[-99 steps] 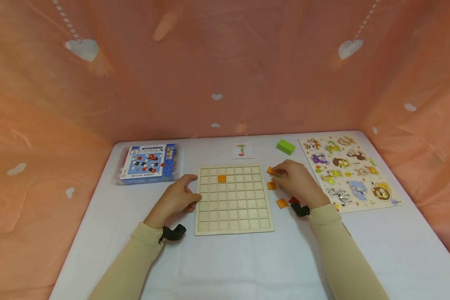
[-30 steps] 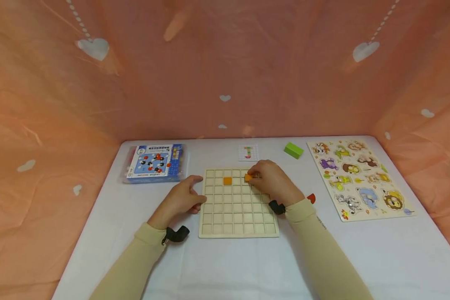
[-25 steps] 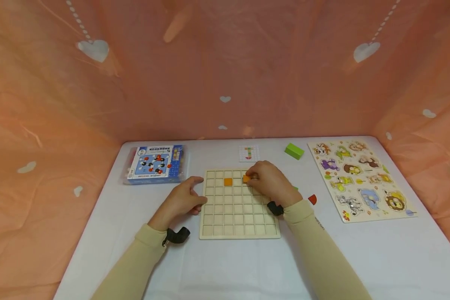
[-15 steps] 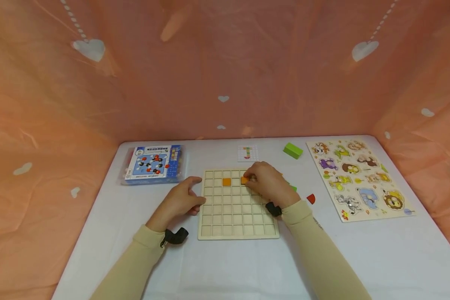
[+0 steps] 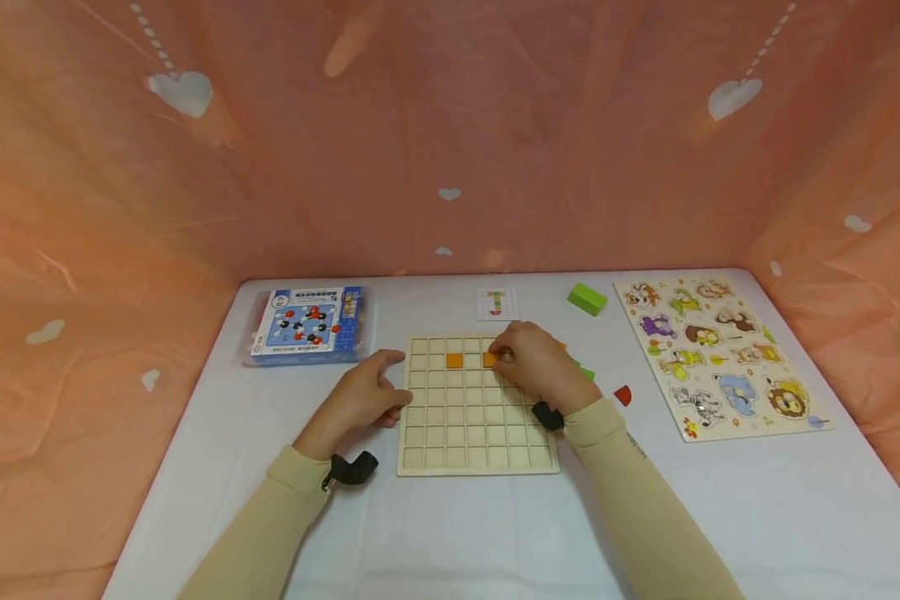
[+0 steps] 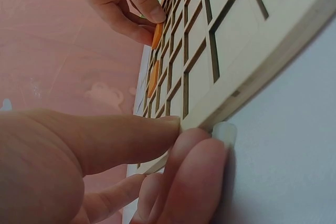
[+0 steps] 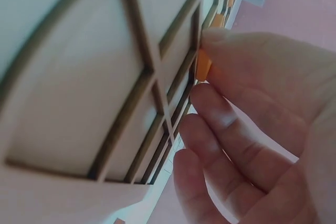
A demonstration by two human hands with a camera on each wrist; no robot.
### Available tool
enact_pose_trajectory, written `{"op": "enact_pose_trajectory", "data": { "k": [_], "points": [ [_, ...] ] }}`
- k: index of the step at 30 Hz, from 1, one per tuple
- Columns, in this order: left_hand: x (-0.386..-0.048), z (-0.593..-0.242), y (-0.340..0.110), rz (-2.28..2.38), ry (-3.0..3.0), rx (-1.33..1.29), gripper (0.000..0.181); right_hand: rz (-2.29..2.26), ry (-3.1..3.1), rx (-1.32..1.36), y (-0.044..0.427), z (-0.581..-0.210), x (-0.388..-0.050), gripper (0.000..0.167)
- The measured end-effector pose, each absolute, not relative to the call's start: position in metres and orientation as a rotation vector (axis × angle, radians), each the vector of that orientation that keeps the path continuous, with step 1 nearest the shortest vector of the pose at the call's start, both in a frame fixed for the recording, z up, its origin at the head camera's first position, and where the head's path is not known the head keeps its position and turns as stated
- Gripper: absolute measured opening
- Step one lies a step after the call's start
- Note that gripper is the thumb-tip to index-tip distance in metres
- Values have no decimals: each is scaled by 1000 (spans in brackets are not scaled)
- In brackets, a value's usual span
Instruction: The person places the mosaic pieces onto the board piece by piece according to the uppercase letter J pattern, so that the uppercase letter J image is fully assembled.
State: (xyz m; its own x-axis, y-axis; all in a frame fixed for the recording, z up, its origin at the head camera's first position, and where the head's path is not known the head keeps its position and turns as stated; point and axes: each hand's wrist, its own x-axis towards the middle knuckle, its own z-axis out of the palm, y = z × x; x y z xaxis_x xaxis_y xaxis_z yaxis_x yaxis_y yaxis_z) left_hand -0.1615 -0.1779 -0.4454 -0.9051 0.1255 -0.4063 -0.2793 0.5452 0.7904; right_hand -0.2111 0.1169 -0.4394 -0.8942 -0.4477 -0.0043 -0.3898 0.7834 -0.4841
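Observation:
A square wooden grid board (image 5: 465,414) lies flat on the table. My left hand (image 5: 360,392) grips its left edge; in the left wrist view the thumb (image 6: 136,135) touches the rim and other fingers curl against its side. Near the board's far edge my right hand (image 5: 536,358) pinches an orange square tile (image 5: 488,360) between thumb and fingers. The right wrist view shows that orange tile (image 7: 203,66) at the grid's surface; whether it lies fully in a cell I cannot tell. Another orange tile (image 5: 454,361) sits in a cell to its left, one cell between them.
A red quarter-round piece (image 5: 623,395) and a partly hidden green piece (image 5: 587,372) lie right of the board. Behind it are a pattern card (image 5: 497,304) and a green block (image 5: 587,299). A boxed molecule set (image 5: 307,327) stands left, an animal puzzle (image 5: 723,358) right.
My right hand has moved left from the loose tiles beside the board to its far rows, carrying an orange tile. Over the last second it shifted slightly left. My left hand stays at the edge.

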Motion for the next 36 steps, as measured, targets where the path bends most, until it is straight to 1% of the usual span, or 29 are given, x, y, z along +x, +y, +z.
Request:
{"op": "enact_pose_trajectory", "data": {
  "k": [21, 36],
  "points": [
    [-163, -446, -179, 1310, 2371, -122, 74, -726, 2844, -697, 115, -439, -212, 19],
    [-162, -445, -178, 1308, 2368, -119, 74, -746, 2819, -665, 118, -438, -210, 21]
  ]
}}
